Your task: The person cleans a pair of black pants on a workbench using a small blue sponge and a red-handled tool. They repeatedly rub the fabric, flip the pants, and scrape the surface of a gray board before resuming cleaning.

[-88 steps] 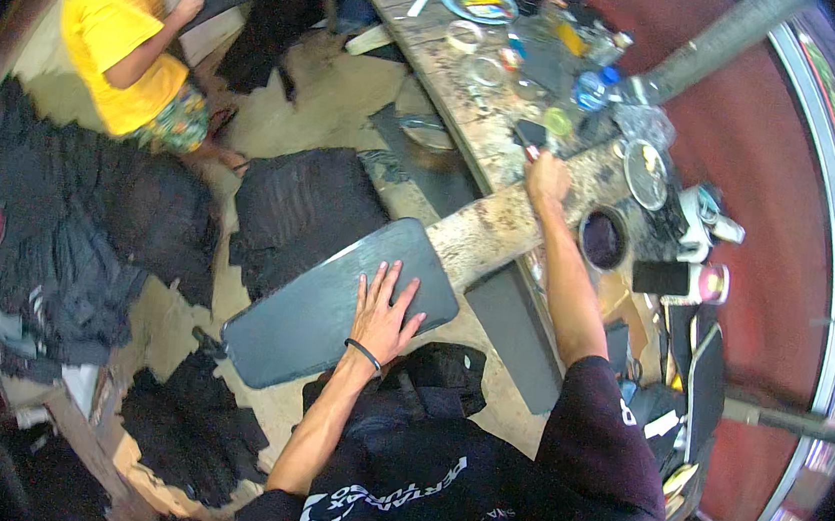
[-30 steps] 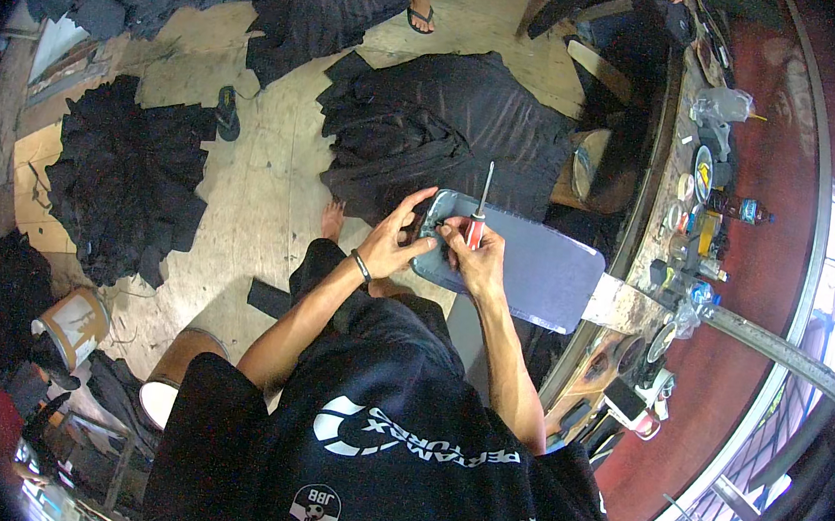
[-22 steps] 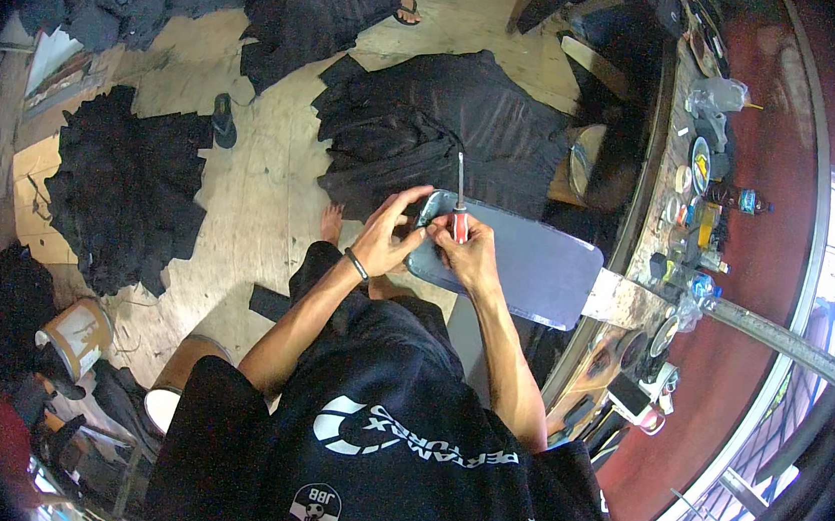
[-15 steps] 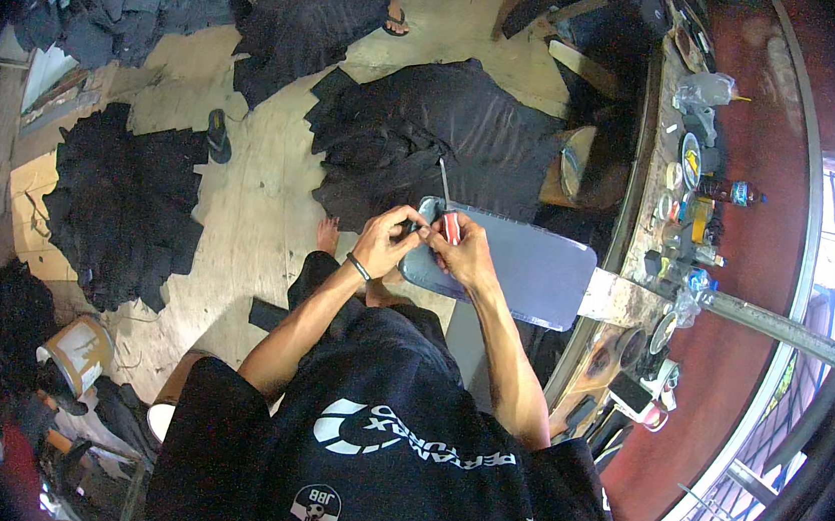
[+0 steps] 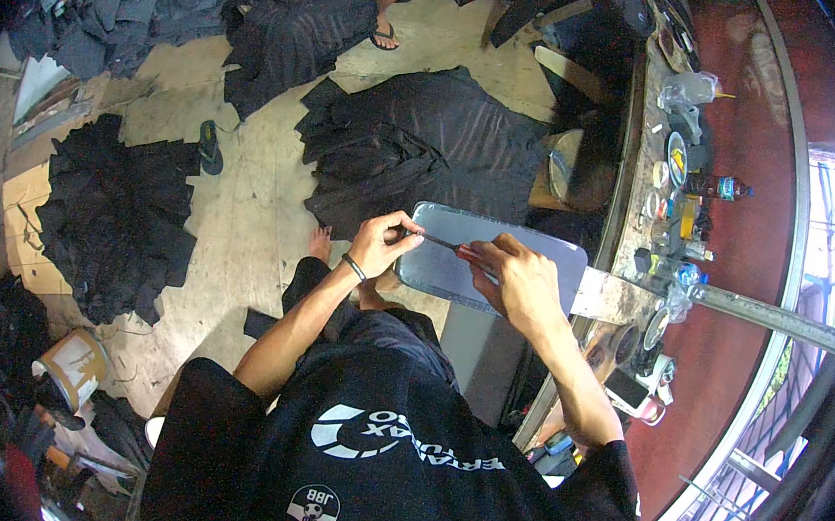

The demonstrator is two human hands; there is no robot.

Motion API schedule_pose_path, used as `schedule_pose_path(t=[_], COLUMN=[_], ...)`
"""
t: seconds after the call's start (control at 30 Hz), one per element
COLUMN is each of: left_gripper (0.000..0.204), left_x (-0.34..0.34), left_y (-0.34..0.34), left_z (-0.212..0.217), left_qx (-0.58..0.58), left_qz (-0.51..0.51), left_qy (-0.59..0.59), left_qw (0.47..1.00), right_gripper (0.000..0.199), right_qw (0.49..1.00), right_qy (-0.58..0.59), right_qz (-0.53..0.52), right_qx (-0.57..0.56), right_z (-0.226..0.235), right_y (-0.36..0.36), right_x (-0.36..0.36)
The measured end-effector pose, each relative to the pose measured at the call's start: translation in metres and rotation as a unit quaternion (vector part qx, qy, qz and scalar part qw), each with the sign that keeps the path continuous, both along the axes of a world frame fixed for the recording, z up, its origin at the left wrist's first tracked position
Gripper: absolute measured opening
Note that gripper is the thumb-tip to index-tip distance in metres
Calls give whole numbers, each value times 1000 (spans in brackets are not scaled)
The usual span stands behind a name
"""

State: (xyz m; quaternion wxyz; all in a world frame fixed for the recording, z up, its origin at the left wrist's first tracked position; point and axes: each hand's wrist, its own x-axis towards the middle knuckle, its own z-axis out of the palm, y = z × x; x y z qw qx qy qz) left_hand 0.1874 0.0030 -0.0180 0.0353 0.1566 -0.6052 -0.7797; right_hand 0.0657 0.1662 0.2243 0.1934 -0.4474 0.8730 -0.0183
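A screwdriver (image 5: 451,247) is held over a grey board (image 5: 538,257).

Its thin metal shaft is pinched by the left hand (image 5: 379,247); its red handle is gripped by the right hand (image 5: 521,283).

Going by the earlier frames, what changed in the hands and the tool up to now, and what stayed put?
About three seconds ago the left hand lay flat on the grey board while the right hand reached to the workbench. Both then came together over the board on a red-handled tool, whose shaft tipped from upright to nearly level, its tip at the left fingers. The board and the dark garment piles stayed put.
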Motion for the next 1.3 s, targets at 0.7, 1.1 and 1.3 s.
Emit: schedule_pose_path(t=[0.7, 1.1, 1.3], left_gripper=[15, 17, 17], left_x=[1, 2, 5], left_y=[0, -5, -2], left_z=[-8, 9, 9], left_qx=[38, -72, -37], left_qz=[-8, -3, 9], left_qy=[10, 25, 6], left_qw=[999, 997, 999], right_gripper=[25, 26, 24], right_qw=[990, 984, 963], right_qy=[49, 65, 90], right_qz=[112, 159, 224], right_qx=[73, 52, 123], right_z=[-2, 8, 9], right_y=[-42, -71, -79], right_x=[-7, 2, 7])
